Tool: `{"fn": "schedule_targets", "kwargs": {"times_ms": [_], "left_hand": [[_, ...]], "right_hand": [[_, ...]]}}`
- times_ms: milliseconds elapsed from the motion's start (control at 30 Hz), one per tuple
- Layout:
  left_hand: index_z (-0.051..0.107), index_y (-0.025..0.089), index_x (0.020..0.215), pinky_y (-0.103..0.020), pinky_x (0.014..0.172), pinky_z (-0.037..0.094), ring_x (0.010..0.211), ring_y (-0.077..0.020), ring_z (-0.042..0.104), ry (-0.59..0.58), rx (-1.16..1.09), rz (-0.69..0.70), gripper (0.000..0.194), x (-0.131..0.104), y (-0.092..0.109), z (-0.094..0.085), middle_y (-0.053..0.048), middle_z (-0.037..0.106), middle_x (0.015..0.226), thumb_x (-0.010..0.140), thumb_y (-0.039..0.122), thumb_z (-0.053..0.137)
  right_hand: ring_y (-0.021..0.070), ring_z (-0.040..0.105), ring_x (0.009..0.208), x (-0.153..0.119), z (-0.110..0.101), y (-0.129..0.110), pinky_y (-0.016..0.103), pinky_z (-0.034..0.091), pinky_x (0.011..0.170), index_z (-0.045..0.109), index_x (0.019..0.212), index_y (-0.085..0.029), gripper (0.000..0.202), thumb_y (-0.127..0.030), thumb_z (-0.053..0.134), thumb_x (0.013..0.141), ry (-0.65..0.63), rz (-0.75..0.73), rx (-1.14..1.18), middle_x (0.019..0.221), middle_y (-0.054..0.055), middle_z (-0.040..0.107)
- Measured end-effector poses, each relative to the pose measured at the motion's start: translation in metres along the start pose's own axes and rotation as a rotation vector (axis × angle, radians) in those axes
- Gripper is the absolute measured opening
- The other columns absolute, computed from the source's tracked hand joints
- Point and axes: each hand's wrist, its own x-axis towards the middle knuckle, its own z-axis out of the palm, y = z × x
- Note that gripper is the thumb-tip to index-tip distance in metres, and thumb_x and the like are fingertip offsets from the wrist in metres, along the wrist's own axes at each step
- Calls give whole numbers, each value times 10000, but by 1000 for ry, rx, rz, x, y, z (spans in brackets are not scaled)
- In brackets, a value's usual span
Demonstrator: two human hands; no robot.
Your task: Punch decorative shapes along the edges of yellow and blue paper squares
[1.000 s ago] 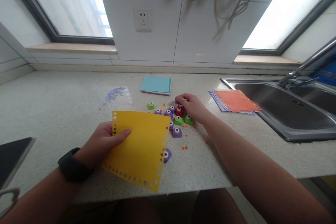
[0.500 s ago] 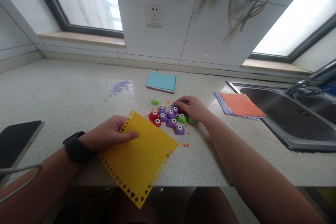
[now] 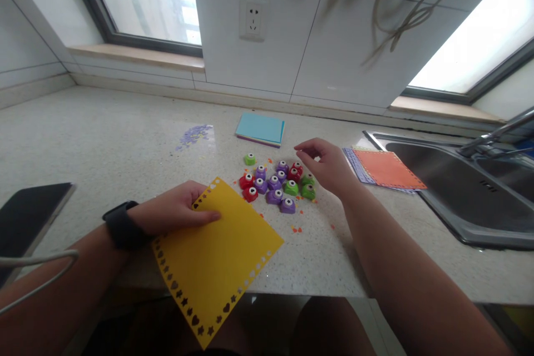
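Note:
My left hand (image 3: 183,207) grips a yellow sheet of paper (image 3: 227,247), thumb on top and fingers underneath. Shapes such as stars and hearts are punched along three of the sheet's edges. My right hand (image 3: 327,166) hovers right of the craft punches, its thumb and forefinger slightly apart and nothing visible between them. Below its fingertips stand several small punches: purple (image 3: 274,182), red (image 3: 296,172) and green (image 3: 292,188). One green punch (image 3: 250,159) sits apart at the back left of the group.
Blue-topped paper (image 3: 261,128) lies behind the punches. Orange and purple punched sheets (image 3: 390,169) overlap the rim of the sink (image 3: 454,194). Purple paper bits (image 3: 194,136) are heaped at the left. A dark flat device (image 3: 33,222) with a cable rests at far left.
My right hand has lifted off the punches and moved right, uncovering red and green ones. The yellow sheet has turned slightly and its lower corner has shifted left.

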Motion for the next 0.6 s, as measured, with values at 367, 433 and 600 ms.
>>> {"fn": "schedule_targets", "kwargs": {"times_ms": [367, 433, 600], "left_hand": [[806, 234, 923, -349, 710, 626, 816, -294, 791, 14, -11, -11, 195, 1, 1, 0, -96, 823, 911, 801, 374, 747], [806, 234, 932, -346, 714, 624, 822, -292, 791, 13, -8, -5, 198, 1, 0, -1, -97, 822, 914, 808, 375, 744], [820, 236, 957, -324, 689, 615, 798, -283, 788, 12, -4, 11, 202, 1, -2, -2, -103, 823, 915, 823, 370, 748]], "right_hand": [[236, 613, 991, -17, 20, -36, 381, 465, 882, 731, 1152, -254, 242, -365, 592, 988, -397, -425, -145, 1002, 77, 713], [253, 588, 1038, -20, 29, -44, 401, 451, 926, 715, 1200, -254, 286, -403, 621, 974, -452, -516, -166, 1078, 91, 698], [264, 567, 1082, -23, 36, -54, 412, 436, 953, 735, 1040, -236, 156, -327, 637, 960, -492, -533, -168, 1088, 94, 686]]}}
